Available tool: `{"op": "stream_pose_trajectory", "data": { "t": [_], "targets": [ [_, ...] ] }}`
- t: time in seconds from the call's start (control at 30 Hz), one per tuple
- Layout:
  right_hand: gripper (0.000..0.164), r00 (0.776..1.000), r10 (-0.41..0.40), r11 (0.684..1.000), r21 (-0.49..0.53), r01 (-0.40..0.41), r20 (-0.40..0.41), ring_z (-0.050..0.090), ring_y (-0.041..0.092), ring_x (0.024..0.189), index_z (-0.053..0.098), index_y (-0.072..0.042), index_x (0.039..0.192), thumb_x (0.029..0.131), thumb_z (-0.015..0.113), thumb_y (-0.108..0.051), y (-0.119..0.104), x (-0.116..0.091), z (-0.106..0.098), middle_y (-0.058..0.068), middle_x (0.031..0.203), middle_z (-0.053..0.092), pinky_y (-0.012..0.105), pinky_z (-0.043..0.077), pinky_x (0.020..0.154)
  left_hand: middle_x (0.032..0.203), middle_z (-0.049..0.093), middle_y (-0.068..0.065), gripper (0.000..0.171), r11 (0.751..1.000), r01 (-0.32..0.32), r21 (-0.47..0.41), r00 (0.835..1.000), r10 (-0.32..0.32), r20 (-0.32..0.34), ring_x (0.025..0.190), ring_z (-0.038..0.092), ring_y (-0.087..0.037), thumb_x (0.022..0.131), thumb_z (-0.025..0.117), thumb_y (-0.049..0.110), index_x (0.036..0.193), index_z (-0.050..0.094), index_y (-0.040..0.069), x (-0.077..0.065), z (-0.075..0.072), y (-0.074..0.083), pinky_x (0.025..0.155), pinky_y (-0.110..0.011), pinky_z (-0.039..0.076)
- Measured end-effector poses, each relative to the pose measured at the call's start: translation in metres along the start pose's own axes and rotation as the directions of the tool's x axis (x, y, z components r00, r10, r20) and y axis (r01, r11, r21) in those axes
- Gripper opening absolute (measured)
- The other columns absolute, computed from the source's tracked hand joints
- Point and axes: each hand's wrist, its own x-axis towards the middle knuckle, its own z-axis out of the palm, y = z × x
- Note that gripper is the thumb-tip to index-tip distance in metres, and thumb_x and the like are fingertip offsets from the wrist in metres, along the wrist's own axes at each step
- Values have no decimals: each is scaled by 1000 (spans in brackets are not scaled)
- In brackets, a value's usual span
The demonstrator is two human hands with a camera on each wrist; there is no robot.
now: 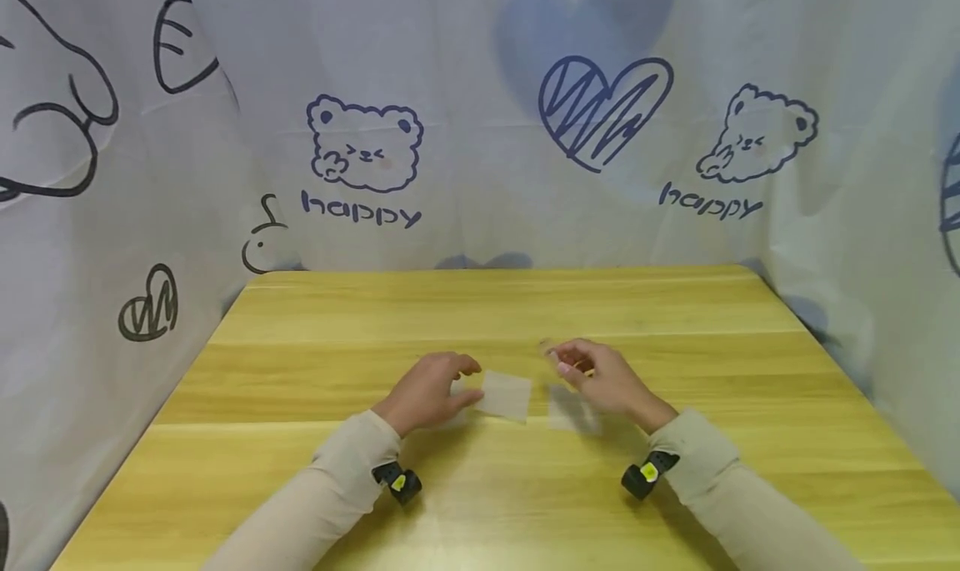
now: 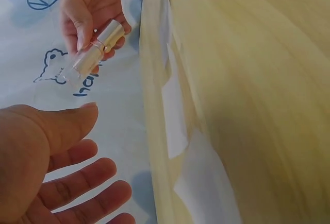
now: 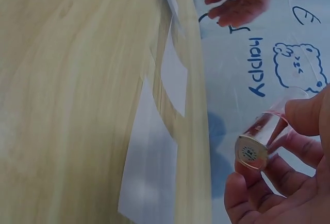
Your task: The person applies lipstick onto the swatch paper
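My right hand (image 1: pixel 606 379) pinches a small lipstick tube (image 2: pixel 98 49) between thumb and fingers, raised above the table. The tube has a shiny gold part and a clear end; in the right wrist view its round base (image 3: pixel 252 152) shows a printed label. My left hand (image 1: pixel 431 392) hovers with fingers spread and thumb apart, holding nothing. Several thin white paper squares lie in a row: the middle paper square (image 1: pixel 505 396) is just right of my left thumb, the right paper square (image 1: pixel 572 411) lies under my right hand, and the left paper square (image 1: pixel 455 417) is partly hidden by my left hand.
The wooden table (image 1: pixel 480 504) extends around both hands. White cloth (image 1: pixel 480 162) with printed bears and hearts hangs behind it and along both sides. A small camera is strapped to each wrist.
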Motion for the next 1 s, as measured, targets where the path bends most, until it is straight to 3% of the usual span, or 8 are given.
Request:
{"op": "stream_pose_trajectory", "data": {
  "t": [0.33,0.57,0.8,1.0],
  "targets": [
    [25,996,-51,998,-18,53,75,62,25,94,63,-2,121,100,55,-12,-10,5,2,13,114,65,39,52,80,114,66,-15,42,1000,18,2,1000,-18,17,104,63,-29,92,69,23,127,59,1,13,-5,16,86,-42,51],
    [20,994,-59,998,-23,61,88,61,21,92,64,-1,116,98,58,-8,-13,8,8,8,102,65,36,52,78,117,65,-16,45,1000,6,-4,1000,-6,20,105,63,-29,92,69,23,129,57,1,18,-4,21,88,-42,51],
    [13,990,-117,993,24,116,79,63,22,86,61,0,107,96,61,-6,-12,8,16,9,98,65,31,53,70,119,64,-16,48,1000,-11,-19,1000,11,25,104,62,-29,91,70,21,132,55,0,18,0,23,87,-42,51],
    [10,990,-92,994,61,86,106,64,23,74,61,-4,102,96,63,-12,-16,7,19,6,93,66,27,52,57,117,64,-15,46,999,-48,-3,999,49,17,101,63,-28,90,72,20,129,57,0,20,4,25,84,-41,52]
  ]
}}
